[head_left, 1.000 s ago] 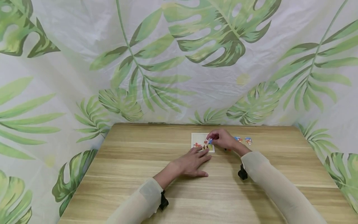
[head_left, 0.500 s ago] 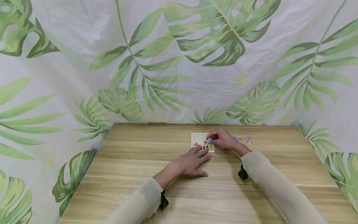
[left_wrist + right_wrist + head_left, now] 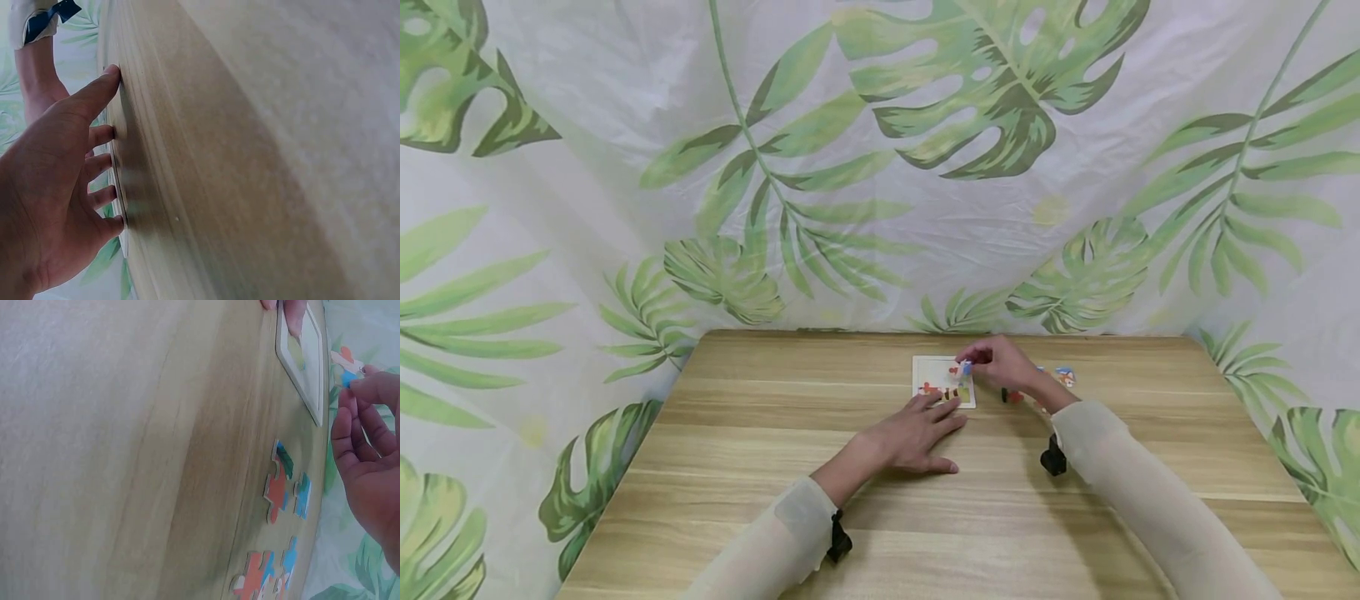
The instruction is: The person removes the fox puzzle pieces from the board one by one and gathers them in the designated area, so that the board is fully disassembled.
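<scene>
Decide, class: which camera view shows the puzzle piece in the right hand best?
The right wrist view: the puzzle piece shows close, pinched by the right hand above the puzzle tray. In the head view it is only a tiny speck at the fingertips. The left wrist view does not show it.

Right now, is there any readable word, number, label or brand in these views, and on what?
None. The puzzle piece pinched by the right hand, the puzzle tray, the loose pieces and the leaf-print backdrop show only pictures, no lettering.
</scene>
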Motion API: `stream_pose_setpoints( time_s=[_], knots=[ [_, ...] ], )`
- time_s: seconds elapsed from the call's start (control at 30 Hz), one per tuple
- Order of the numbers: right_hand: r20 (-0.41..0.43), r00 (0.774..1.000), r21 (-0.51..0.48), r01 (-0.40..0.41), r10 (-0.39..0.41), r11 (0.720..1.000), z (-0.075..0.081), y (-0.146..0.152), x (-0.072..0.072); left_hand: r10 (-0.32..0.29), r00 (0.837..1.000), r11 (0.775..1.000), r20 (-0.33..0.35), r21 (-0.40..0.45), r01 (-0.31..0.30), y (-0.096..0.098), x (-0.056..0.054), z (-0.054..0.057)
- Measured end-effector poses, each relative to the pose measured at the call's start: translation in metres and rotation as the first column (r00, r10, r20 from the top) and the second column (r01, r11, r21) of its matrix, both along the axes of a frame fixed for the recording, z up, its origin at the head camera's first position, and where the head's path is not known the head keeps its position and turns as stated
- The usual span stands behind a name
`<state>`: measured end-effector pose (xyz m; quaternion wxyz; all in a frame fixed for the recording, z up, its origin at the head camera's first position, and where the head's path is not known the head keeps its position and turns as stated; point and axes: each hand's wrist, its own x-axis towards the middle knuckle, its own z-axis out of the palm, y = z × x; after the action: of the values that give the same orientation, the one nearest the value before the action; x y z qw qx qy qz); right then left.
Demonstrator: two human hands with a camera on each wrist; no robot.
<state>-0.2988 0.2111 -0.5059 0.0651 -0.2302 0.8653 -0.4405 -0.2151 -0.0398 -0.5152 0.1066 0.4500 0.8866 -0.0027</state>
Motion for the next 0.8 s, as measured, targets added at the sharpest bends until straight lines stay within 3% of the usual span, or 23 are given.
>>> stream_pose_setpoints(
  time_s=[0.37, 0.63, 0.8],
  knots=[
    [0.084, 0.996, -0.055, -0.012, 0.017, 0.998, -0.001, 0.024, 0.009, 0.015, 0.999, 1.000, 0.031, 0.007, -0.015, 0.000, 0.001, -0.004],
    [0.136, 0.991, -0.010, -0.001, 0.002, 1.000, 0.003, 0.044, 0.022, 0.010, 0.999, 1.000, 0.039, 0.014, -0.011, -0.001, 0.000, -0.004],
    [0.124, 0.992, -0.002, -0.017, 0.017, 1.000, 0.009, 0.057, 0.030, -0.001, 1.000, 1.000, 0.014, 0.020, 0.001, -0.002, -0.001, -0.004]
  ],
)
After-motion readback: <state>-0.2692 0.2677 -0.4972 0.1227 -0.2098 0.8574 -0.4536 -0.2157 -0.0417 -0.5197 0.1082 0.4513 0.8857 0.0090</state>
